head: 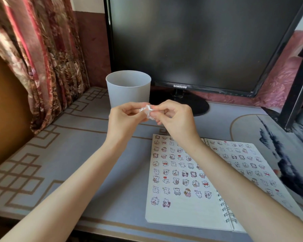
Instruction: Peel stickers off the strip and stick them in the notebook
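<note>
White crumpled strip (146,111) lies crosswise, pinched by left hand (125,117) and right hand (175,116).

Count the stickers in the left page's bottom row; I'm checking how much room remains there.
2. A corner sticker sits at the row's left end, and a scooter sticker is just right of it. Nothing hides the rest of that row.

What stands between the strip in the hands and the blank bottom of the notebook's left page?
Nothing visible. The left hand and right hand pinch the strip in the air; the blank patch of the notebook lies uncovered.
</note>
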